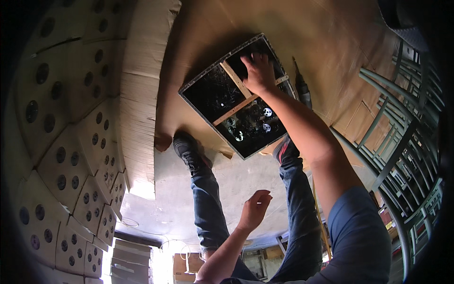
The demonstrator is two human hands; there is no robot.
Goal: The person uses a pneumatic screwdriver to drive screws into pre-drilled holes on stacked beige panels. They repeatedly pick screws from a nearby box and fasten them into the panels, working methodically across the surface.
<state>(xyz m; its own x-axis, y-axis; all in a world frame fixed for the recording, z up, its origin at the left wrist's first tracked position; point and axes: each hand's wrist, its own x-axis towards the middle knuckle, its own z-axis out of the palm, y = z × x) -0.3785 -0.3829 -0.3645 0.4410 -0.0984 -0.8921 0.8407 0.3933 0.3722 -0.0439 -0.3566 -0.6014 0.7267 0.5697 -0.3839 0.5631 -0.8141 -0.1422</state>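
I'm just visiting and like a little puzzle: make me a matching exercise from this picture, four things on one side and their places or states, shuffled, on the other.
Things:
1. Right hand
2. Left hand
3. Dark drill-like tool
4. Grey-green metal frames

Places or states:
A. Lying just right of the black tray
B. Loosely curled, apart from the tray, with nothing seen in it
C. Massed along the picture's right side
D. Reaching into the tray, near the wooden strips

Pairs: 1-D, 2-B, 3-A, 4-C
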